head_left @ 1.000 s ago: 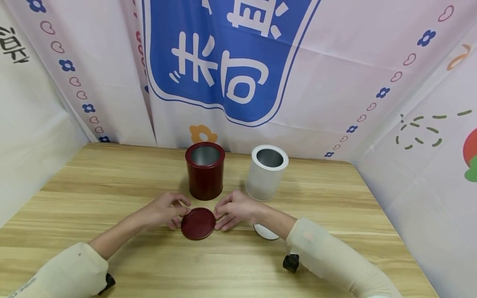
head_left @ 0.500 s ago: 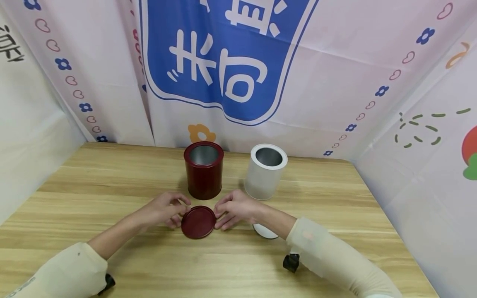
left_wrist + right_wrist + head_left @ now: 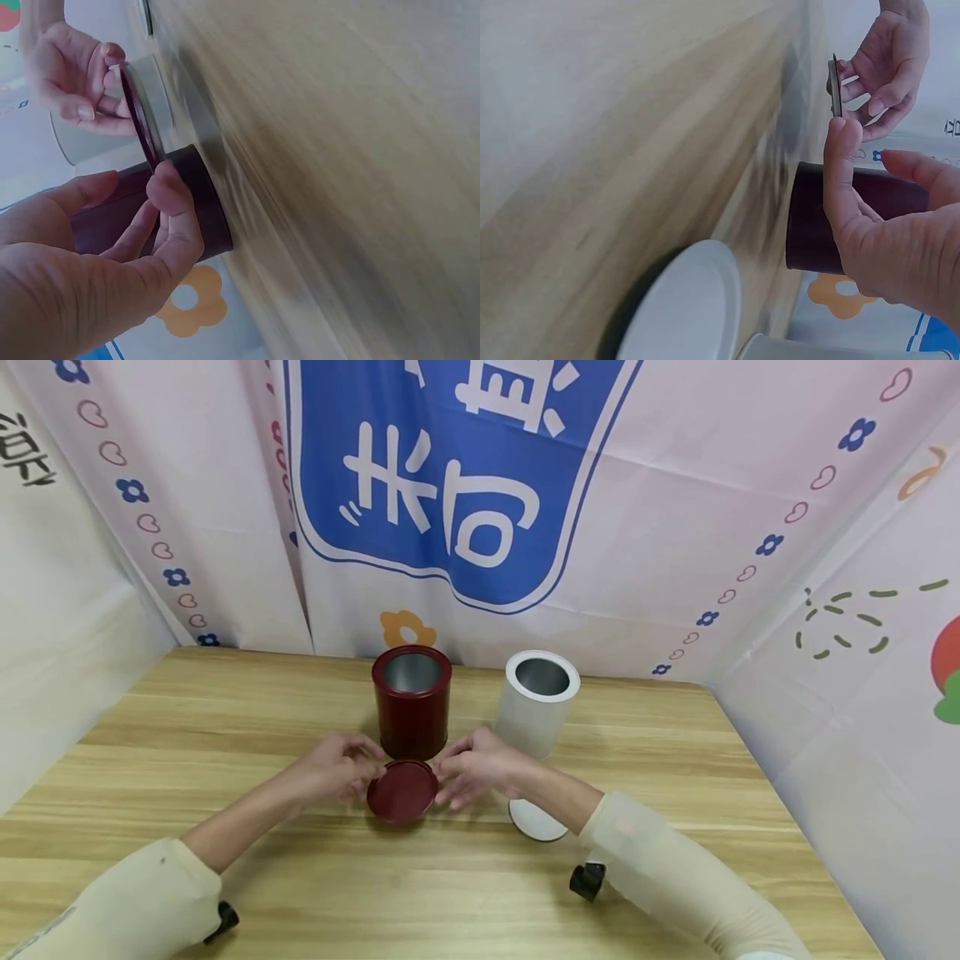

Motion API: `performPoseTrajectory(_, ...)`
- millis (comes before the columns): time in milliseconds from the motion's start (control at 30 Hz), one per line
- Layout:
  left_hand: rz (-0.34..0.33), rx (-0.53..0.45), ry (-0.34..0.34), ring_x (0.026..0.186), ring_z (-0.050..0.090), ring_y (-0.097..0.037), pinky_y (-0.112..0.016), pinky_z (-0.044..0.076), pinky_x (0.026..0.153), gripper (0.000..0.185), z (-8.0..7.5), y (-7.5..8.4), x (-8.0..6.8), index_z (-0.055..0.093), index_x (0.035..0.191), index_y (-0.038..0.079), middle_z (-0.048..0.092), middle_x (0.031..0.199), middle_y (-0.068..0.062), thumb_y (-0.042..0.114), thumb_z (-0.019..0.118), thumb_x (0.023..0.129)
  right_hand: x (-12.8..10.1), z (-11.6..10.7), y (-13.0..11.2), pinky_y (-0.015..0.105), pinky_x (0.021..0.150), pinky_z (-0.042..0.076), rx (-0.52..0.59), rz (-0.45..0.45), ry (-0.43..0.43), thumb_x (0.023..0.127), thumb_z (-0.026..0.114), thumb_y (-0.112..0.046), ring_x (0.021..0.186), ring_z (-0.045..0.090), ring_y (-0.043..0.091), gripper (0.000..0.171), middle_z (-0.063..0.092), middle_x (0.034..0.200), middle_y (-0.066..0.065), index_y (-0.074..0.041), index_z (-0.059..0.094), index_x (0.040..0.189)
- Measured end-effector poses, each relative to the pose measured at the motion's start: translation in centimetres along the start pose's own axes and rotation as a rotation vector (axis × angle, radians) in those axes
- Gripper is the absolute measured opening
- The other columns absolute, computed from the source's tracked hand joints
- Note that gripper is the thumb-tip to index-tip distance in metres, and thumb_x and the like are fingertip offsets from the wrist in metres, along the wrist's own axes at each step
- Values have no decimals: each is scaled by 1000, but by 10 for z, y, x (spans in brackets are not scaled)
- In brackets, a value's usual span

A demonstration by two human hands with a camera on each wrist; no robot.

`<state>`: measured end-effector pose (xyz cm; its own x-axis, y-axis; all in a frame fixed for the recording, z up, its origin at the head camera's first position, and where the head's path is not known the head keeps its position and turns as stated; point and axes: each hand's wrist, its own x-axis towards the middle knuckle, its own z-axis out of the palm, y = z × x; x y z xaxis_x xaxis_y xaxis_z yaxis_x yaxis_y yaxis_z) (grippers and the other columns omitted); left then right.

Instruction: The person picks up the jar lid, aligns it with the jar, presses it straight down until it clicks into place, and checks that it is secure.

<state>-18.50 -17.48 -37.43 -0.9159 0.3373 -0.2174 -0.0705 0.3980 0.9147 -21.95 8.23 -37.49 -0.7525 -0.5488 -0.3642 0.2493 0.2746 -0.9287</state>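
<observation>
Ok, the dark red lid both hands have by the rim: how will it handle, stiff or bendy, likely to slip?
The red lid, pinched at opposite edges by the left hand and right hand, keeps a flat disc shape edge-on, so it is probably stiff. It looks thin, so likely light. Its smooth finish and shallow rim offer little grip; it might slip, or roll if dropped on edge.

The right hand [image 3: 885, 225] and the left hand [image 3: 889, 71] pinch the edges of a dark red lid [image 3: 834, 86], held clear above the wooden table [image 3: 615, 127]. A dark red tin [image 3: 855, 225] stands behind the lid. A white lid [image 3: 682, 307] lies flat on the table, near the tin.
</observation>
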Motion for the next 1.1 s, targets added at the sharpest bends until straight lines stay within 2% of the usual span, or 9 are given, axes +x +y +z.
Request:
performPoseTrajectory(167, 55, 16, 37, 69, 61, -19, -31, 55, 59, 32, 1, 4, 4, 58, 121, -13, 61, 95, -13, 0, 63, 92, -2, -5, -6, 30, 63, 62, -12, -12, 12, 100, 59, -1, 77, 76, 23, 25, 72, 106, 14, 10, 65, 121)
performPoseTrajectory(400, 90, 33, 137, 66, 56, -15, -28, 51, 55, 29, 3, 10, 8, 63, 113, -11, 60, 92, -11, -6, 74, 87, -2, -7, -11, 27, 60, 61, 17, -36, 10, 98, 58, 2, 72, 74, 20, 28, 74, 104, 17, 10, 60, 125)
performPoseTrajectory(733, 78, 34, 147, 66, 57, -13, -27, 50, 58, 28, 4, 20, 7, 65, 112, -9, 60, 93, -10, -5, 74, 86, -3, -6, -14, 23, 53, 56, 39, -68, 23, 94, 63, 7, 65, 69, 18, 23, 70, 84, 9, 6, 60, 117)
performPoseTrajectory(1100, 66, 35, 152, 66, 59, -15, -27, 51, 59, 31, 6, 27, 4, 64, 115, -8, 60, 95, -11, -1, 77, 88, -4, -5, -20, 22, 50, 53, 38, -83, 61, 89, 73, 9, 58, 64, 15, 26, 61, 76, 6, 3, 60, 111)
